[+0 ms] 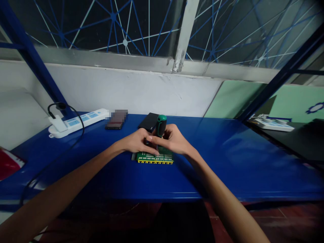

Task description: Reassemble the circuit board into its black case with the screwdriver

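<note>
The right hand (176,140) curls its fingers around the lower handle of an upright, black-and-green screwdriver (161,126). The left hand (138,141) lays its thumb over a rectangular green circuit board (167,157), yellow-edged, midway along the glossy blue worktop (215,152)'s front edge; its other fingers' grip cannot be told. The board's white markings are unreadably small.

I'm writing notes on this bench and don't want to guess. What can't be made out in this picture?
All in the head view:
- Lower end of the green-and-black tool: hidden by the left hand and right hand.
- Far part of the circuit board: mostly covered by the hands.
- Markings on the board: too small to read.
- Phone screen: pixelated.
- Red item: cut off by the left edge.
</note>
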The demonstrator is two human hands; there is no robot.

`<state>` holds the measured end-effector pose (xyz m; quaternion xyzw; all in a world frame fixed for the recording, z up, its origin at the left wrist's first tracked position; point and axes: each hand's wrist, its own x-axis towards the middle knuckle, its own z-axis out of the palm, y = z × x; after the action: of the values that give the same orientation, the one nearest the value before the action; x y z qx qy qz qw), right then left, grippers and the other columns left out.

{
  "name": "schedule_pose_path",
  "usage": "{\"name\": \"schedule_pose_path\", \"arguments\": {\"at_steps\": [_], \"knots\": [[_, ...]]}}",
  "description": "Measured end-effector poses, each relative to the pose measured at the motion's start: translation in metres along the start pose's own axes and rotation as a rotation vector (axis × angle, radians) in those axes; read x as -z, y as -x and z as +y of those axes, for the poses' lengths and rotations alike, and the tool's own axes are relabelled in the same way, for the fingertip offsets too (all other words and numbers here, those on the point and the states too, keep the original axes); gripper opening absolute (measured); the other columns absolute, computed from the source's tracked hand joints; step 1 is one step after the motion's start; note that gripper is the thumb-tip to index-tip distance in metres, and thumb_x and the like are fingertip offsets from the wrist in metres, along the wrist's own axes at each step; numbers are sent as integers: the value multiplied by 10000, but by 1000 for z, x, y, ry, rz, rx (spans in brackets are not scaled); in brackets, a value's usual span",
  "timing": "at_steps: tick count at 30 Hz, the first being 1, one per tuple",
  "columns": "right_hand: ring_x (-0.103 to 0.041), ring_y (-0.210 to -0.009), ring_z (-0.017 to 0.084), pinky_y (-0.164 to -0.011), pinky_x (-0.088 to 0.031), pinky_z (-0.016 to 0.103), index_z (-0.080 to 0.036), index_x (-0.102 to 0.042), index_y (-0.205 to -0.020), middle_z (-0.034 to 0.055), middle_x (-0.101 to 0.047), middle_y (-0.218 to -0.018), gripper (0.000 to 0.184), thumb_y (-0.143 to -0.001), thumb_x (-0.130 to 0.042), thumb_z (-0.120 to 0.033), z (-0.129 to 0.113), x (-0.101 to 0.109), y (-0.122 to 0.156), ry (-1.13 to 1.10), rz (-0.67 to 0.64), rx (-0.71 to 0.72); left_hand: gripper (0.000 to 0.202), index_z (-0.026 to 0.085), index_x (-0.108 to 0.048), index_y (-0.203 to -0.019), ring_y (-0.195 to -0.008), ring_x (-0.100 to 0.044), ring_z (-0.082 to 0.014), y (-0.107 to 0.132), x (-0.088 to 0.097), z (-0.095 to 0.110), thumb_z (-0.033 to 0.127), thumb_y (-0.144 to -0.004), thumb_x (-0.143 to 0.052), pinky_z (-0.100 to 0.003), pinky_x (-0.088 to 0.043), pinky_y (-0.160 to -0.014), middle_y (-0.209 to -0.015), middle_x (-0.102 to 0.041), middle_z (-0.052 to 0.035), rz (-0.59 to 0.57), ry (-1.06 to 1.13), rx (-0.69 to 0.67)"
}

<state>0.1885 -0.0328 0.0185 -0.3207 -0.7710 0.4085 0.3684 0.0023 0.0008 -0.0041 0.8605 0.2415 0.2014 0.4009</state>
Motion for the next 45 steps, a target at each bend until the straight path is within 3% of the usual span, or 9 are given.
{"name": "schedule_pose_path", "arguments": {"at_steps": [5,11,17,21,27,33,36,40,45], "knots": [[-392,-476,74,-446,-259,244,-113,-648,-672,-31,-484,-502,273,-770,-693,-363,1,1,0,-7,-31,-26,168,145,-745,-878,-784,-687,-180,0,4,3,288,-808,-694,-270,-513,-684,-842,-739,-66,-84,3,-50],[-418,-498,77,-457,-294,238,-129,-626,-673,-32,-500,-515,281,-774,-691,-383,-3,2,1,-10,-8,-32,215,130,-741,-783,-686,-666,-168,0,0,4,344,-760,-740,-254,-487,-601,-729,-718,-59,-17,-14,-19],[-471,-505,91,-479,-341,244,-139,-624,-703,-22,-545,-536,245,-757,-704,-364,-3,2,1,-31,-22,-42,139,133,-739,-860,-784,-684,-178,1,1,8,245,-793,-691,-274,-517,-691,-842,-735,-68,-50,4,-38],[-434,-521,84,-477,-310,246,-142,-627,-701,-26,-526,-556,266,-765,-696,-391,-1,1,0,-15,-6,-23,190,124,-735,-774,-711,-672,-177,0,1,6,311,-740,-752,-262,-501,-623,-746,-718,-56,5,-7,-8],[-443,-489,87,-468,-308,253,-133,-636,-683,-16,-529,-521,305,-796,-660,-416,-1,1,1,-25,-52,-44,149,139,-737,-897,-802,-685,-185,1,2,9,248,-811,-685,-288,-519,-714,-874,-736,-78,-84,32,-39],[-389,-513,80,-473,-291,250,-130,-627,-661,-26,-490,-551,283,-765,-698,-383,0,0,0,-22,-7,-10,212,132,-741,-813,-733,-672,-182,0,1,1,335,-753,-749,-272,-503,-651,-786,-724,-63,-23,16,-14],[-389,-510,76,-476,-293,248,-131,-610,-637,-27,-490,-548,294,-769,-697,-379,1,0,1,-32,-9,-28,165,139,-739,-808,-705,-667,-164,0,2,1,301,-779,-724,-255,-493,-630,-759,-720,-48,-57,9,-36],[-405,-518,79,-477,-301,245,-134,-612,-636,-24,-501,-549,293,-772,-695,-381,-2,0,1,-17,-9,-18,152,148,-745,-847,-779,-685,-181,0,2,1,285,-789,-713,-281,-509,-698,-826,-737,-64,-64,28,-38],[-472,-517,93,-484,-344,241,-142,-627,-663,-14,-545,-537,258,-785,-680,-363,-6,1,0,-25,-19,-14,183,134,-738,-828,-736,-673,-178,0,1,3,305,-763,-735,-286,-502,-668,-781,-723,-65,-54,38,-18]]}}
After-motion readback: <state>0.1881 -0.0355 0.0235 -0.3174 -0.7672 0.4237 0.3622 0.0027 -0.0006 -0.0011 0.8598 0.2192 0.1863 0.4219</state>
